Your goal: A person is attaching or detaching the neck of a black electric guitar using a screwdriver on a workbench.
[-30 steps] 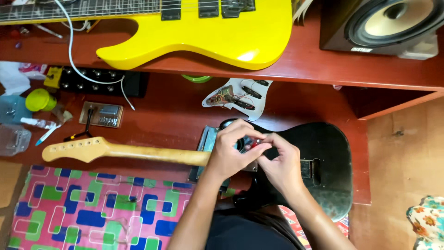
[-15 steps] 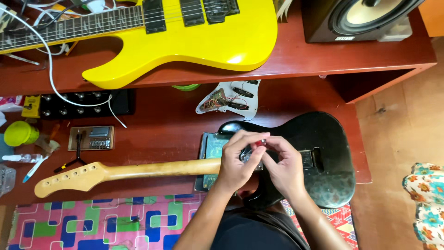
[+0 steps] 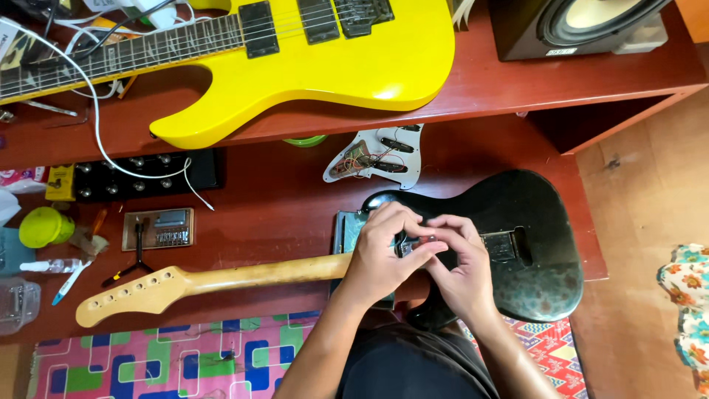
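Note:
A black electric guitar body (image 3: 532,244) with a pale wooden neck (image 3: 221,279) lies flat on the low red shelf before me. Both hands meet over its middle. My left hand (image 3: 384,255) and my right hand (image 3: 461,270) pinch a small dark part (image 3: 425,240) between their fingertips, just above the body cavity. The metal bridge (image 3: 502,245) sits right of my fingers. My hands hide what lies beneath them.
A yellow electric guitar (image 3: 325,52) rests on the upper red shelf (image 3: 591,81) beside a speaker (image 3: 583,22). A white pickguard with wiring (image 3: 380,155), a black pedal unit (image 3: 140,174), pliers (image 3: 136,255), a green cup (image 3: 40,225) and a patterned mat (image 3: 170,358) lie around.
The view has shifted left and downward, so the guitars sit further right. My hands stay together over the black guitar body, fingers working slightly on the small part.

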